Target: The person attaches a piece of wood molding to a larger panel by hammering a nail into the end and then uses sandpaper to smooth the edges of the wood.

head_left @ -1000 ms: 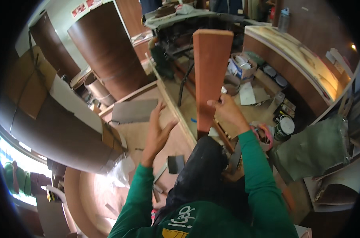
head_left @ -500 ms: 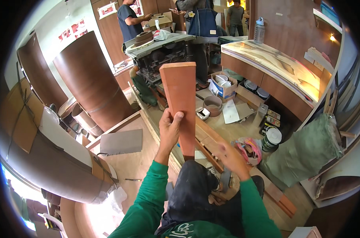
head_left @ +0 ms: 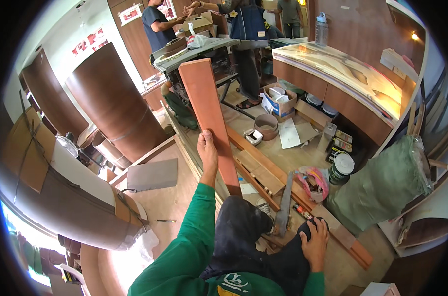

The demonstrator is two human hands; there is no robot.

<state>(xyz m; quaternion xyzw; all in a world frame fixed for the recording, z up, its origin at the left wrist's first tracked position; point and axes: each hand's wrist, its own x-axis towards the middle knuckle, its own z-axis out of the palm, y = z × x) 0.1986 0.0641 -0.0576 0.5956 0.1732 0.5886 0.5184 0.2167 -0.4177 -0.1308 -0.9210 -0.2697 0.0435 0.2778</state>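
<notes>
- One long red-brown board (head_left: 206, 108) stands up in front of the person. Its top leans to the left, and its low end is by the left knee (head_left: 236, 209). I can't tell if the end touches the knee.
- The left hand (head_left: 209, 150) is closed around the board's left edge, below the middle. Its thumb points up along the wood, and most of its fingers are hidden.
- That hold is low, so I think the top could wobble. A firm, calm squeeze should help.
- Slow, small tilts seem best, because a long board swings far at its top.
- The right hand (head_left: 314, 244) holds no board or tool. It lies with its fingers spread on the bent right leg (head_left: 285, 256), by the knee. It could be a good helper if the board feels heavy.
- The low end needs a safe spot, I would guess, so it won't slip.
- A long grey tool (head_left: 285, 203) and some wooden strips (head_left: 263, 170) lie low down, near a pink bag (head_left: 324, 191). It looks wise not to bump them with the board.
</notes>
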